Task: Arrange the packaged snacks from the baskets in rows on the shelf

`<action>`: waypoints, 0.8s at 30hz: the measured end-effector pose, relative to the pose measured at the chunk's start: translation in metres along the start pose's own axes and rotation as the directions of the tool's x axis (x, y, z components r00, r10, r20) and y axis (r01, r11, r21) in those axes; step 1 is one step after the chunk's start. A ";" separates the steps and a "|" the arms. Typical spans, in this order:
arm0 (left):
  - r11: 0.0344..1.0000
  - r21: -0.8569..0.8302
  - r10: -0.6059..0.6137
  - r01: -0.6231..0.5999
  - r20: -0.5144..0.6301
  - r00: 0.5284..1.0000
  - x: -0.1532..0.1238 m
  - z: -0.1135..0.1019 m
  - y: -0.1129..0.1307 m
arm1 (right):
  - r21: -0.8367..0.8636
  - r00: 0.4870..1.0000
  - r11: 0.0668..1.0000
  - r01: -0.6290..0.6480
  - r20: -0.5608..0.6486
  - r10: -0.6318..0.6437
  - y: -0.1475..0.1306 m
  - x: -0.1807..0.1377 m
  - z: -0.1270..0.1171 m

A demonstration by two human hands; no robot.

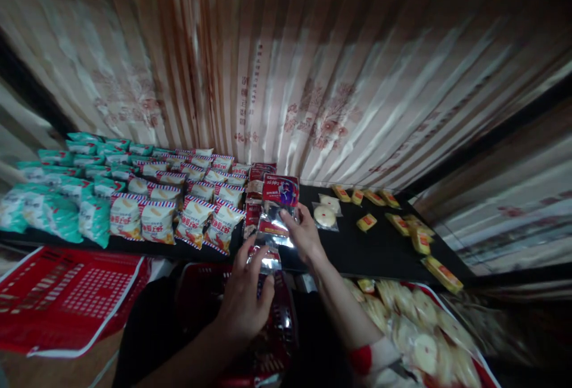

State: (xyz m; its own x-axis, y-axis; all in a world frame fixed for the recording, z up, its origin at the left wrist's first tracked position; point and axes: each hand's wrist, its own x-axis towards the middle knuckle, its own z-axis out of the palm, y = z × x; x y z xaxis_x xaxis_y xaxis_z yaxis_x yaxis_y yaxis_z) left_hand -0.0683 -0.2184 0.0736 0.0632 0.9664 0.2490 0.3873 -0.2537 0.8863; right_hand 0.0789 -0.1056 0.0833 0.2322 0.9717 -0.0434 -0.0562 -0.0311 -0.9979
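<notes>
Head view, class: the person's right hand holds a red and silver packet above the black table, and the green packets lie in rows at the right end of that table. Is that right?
Not quite. In the head view the right hand does hold the red and silver packet above the black table, but the green packets lie at the left end, not the right.

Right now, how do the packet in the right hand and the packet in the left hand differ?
The right hand holds a packet raised upright over the black table; its red and blue top shows plainly. The left hand grips its packet lower, near the table's front edge, largely hidden by fingers, with only shiny silver showing. Both are glossy foil snack packets pinched between the fingers.
</notes>
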 end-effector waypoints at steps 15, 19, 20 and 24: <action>0.772 0.602 0.151 -0.203 0.137 0.979 0.057 0.024 -0.030 | -0.785 0.986 0.597 0.164 0.107 -0.130 0.020 0.070 0.036; 0.729 0.653 0.148 -0.207 0.144 0.978 0.063 0.026 -0.032 | -0.839 0.985 0.518 0.168 0.126 -0.115 0.020 0.065 0.040; 0.719 0.663 0.151 -0.208 0.143 0.978 0.064 0.026 -0.033 | -0.846 0.986 0.507 0.165 0.127 -0.108 0.020 0.063 0.041; 0.691 0.691 0.170 -0.211 0.129 0.977 0.069 0.029 -0.040 | -0.873 0.990 0.468 0.140 0.116 -0.080 0.020 0.057 0.041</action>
State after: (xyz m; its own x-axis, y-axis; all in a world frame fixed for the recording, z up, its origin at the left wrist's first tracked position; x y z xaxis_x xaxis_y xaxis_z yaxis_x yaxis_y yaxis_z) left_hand -0.0525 -0.1402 0.0439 0.2462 0.9064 0.3433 0.8900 -0.3517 0.2903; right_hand 0.0511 -0.0409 0.0624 0.1218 0.9917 0.0423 0.8536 -0.0829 -0.5142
